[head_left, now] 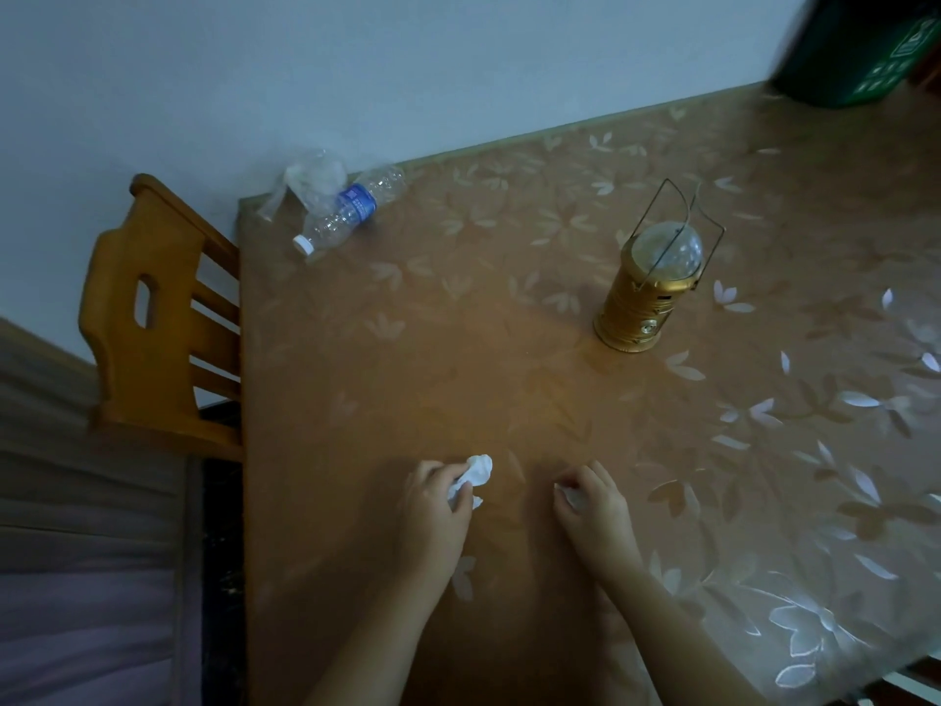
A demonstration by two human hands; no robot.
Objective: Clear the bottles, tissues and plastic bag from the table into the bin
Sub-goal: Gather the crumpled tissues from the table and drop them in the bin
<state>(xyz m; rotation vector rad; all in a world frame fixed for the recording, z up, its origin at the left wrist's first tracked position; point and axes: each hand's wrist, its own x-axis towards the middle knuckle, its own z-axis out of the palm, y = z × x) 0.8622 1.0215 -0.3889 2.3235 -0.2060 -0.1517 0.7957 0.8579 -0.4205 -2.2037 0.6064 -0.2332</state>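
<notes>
My left hand (437,507) is closed around a crumpled white tissue (476,473) that sticks out past the fingers, low over the table (458,349). My right hand (593,501) grips a smaller white tissue (569,495), mostly hidden under the fingers. At the table's far left corner lies an empty clear bottle (351,208) with a blue label and white cap. A crumpled clear plastic bag (308,178) lies just behind it, touching it. A dark green bin (860,48) shows at the top right, beyond the table's far edge.
A gold lantern (649,293) with a wire handle stands upright right of centre on the table. A wooden chair (158,318) is against the table's left side. A bed or sofa (86,552) lies at lower left. A pale wall runs behind.
</notes>
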